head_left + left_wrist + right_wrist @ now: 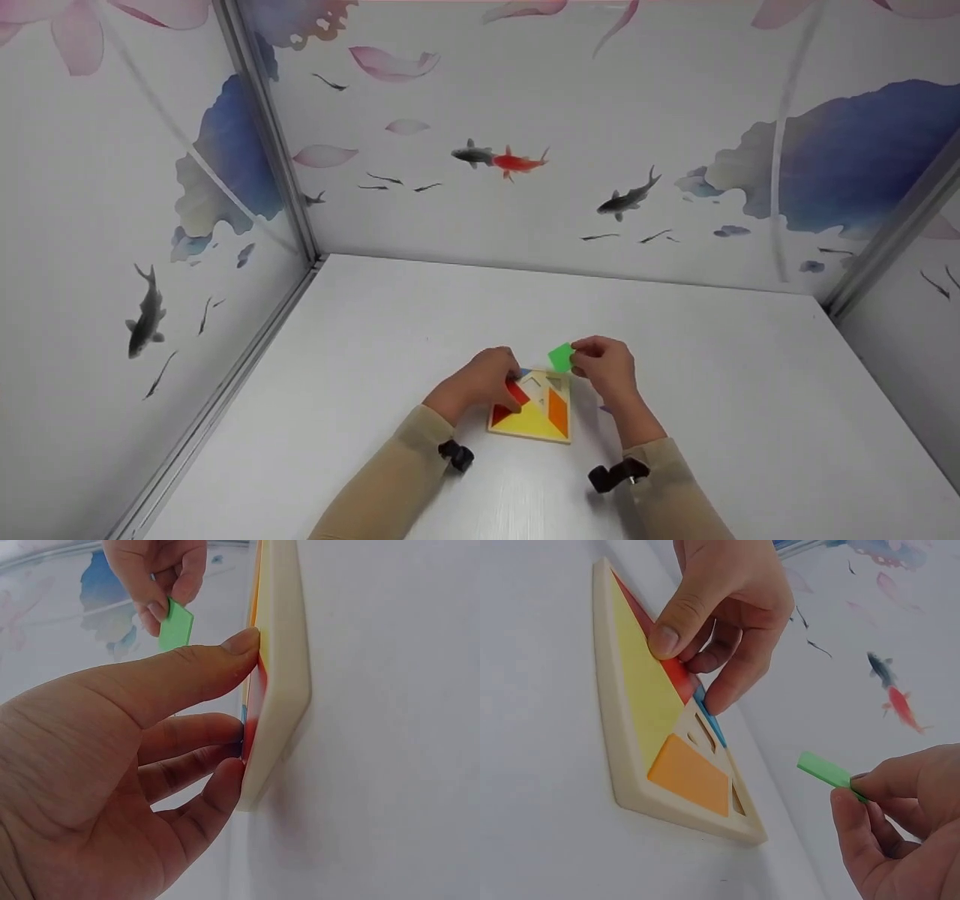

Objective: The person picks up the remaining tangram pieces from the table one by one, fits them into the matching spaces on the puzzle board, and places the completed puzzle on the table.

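Note:
A tangram puzzle board (pixel 531 437) with a pale frame lies on the table. In it are a yellow piece (pixel 641 679), an orange piece (pixel 690 775), red area (pixel 676 681) and a blue piece (pixel 714 726); several pale recesses show at the far side. My left hand (pixel 484 382) rests on the board's left part, its thumb near the yellow and red, its fingertips near the red and blue. Beyond the board's far right corner, my right hand (pixel 609 369) pinches a green tangram piece (pixel 560 358) between thumb and fingers, held apart from the board.
A purple piece (pixel 605 409) shows partly behind the right wrist. White panels (pixel 525 225) printed with fish and petals stand around the white table (pixel 375 315). Black wrist mounts (pixel 456 454) sit on both sleeves.

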Tool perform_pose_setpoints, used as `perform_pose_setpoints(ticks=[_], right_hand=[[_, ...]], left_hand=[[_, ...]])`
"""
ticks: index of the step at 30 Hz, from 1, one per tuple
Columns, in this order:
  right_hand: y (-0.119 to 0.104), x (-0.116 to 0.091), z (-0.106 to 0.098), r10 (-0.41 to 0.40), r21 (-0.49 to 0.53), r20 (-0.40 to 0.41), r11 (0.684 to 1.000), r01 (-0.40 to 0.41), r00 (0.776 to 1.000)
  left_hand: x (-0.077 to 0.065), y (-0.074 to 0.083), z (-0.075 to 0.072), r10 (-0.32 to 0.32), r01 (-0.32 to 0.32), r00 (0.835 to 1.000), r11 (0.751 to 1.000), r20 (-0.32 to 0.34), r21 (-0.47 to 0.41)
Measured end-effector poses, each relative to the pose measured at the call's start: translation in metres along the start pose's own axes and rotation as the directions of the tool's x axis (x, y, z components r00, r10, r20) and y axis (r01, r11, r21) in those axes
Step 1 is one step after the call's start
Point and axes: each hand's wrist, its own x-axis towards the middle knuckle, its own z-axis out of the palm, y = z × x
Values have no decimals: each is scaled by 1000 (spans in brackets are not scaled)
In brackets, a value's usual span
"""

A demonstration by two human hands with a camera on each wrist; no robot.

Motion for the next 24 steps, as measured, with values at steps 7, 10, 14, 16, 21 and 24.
perform_pose_setpoints(ticks=[7,10,14,16,21,24], right_hand=[[2,0,4,4,-12,3,1000,-4,1000],[4,1,7,13,-14,8,1000,-13,1000],[7,0,12,18,-31,28,999,-17,999],[7,-2,14,13,-34,40,999,-11,999],[6,-3,17,15,-30,58,999,-13,998],[6,-1,18,23,-31,66,999,-21,998]], left_hand=[[0,3,0,-23,23,1000,999,-3,-28],[1,2,1,-24,24,1000,999,-4,-32],[1,0,4,-20,20,1000,999,-8,-39],[1,-2,5,-19,18,1000,999,-11,-42],[4,-2,4,-24,23,1000,998,-16,-64],[4,-2,2,-34,33,999,996,-16,-81]])
